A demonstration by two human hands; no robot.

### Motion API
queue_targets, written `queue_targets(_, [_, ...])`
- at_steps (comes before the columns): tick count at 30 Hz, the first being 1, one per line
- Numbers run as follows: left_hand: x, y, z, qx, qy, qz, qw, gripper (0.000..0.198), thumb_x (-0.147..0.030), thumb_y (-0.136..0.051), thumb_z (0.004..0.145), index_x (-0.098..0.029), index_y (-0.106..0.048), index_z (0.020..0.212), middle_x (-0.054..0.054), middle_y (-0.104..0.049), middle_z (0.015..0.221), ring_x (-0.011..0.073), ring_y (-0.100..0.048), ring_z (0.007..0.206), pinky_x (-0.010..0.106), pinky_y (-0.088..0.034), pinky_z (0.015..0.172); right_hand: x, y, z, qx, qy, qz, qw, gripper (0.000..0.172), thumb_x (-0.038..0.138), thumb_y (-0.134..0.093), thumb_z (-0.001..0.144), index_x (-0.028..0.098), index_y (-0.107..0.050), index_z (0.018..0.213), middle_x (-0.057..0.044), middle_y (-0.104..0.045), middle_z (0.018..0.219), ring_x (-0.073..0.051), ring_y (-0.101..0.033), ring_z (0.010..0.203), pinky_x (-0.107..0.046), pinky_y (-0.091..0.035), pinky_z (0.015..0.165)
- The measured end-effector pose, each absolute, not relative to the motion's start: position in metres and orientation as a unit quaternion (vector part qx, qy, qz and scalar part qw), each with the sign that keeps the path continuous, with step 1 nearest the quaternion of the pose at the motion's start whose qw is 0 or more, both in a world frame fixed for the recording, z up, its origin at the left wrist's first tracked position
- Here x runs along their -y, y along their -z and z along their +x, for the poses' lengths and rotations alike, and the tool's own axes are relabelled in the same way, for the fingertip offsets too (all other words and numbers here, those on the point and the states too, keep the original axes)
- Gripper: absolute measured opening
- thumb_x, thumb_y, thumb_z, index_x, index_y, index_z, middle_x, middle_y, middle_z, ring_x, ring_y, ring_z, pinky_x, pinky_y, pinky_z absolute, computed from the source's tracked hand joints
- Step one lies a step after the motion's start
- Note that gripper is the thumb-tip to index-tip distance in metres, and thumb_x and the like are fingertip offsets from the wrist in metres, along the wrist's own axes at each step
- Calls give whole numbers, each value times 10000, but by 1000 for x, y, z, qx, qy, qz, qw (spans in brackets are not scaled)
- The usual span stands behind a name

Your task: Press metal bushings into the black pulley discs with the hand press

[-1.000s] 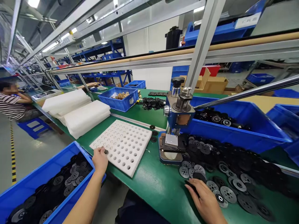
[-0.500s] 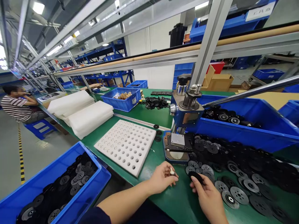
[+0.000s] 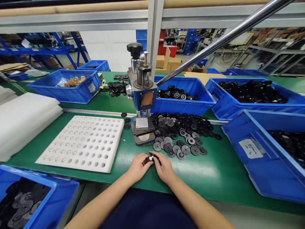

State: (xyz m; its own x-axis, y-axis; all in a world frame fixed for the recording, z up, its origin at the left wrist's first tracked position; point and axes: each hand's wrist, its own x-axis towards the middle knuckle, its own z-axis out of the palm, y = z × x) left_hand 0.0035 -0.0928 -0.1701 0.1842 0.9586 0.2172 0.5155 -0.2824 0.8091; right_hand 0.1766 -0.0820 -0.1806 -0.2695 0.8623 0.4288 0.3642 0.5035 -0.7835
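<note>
My left hand [image 3: 138, 168] is closed on a small part with a white tip [image 3: 151, 157] and a dark lower end. A thin black disc [image 3: 155, 155] is pinched in my right hand [image 3: 165, 168], tilted on edge. Both hands meet over the green table, just in front of a blue hand press [image 3: 143, 95]; the disc and the small part are close together, and my fingers hide whether they touch. Loose black and grey discs [image 3: 186, 149] are scattered to the right of my hands.
A white foam tray [image 3: 112, 152] with round holes, some filled, lies on the left. Blue bins [image 3: 240, 156] of dark parts stand on the right, and another bin [image 3: 64, 187] is at lower left. The press's long lever [image 3: 214, 44] reaches up to the right.
My view has swung to the right and is now square to the press. My hands, apart before, have come together, bringing the black disc beside the white-tipped part.
</note>
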Motion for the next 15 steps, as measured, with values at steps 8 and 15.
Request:
queue_targets(8, [91, 197, -5, -510, -368, 716, 304, 204, -370, -566, 925, -187, -654, 903, 35, -621, 760, 185, -572, 713, 300, -462, 692, 84, 193, 182, 823, -201, -355, 396, 533, 118, -453, 923, 240, -478, 1441, -120, -524, 1461, -238, -492, 1361, -504, -459, 1101])
queue_targets(15, [89, 189, -11, -535, -374, 672, 351, 301, -463, -550, 906, -177, -626, 852, 20, -607, 727, 175, -566, 675, 284, -469, 658, 85, 166, 183, 860, -131, -328, 368, 631, 145, -456, 875, 201, -379, 1499, -139, -523, 1454, -236, -469, 1373, -478, -463, 1086])
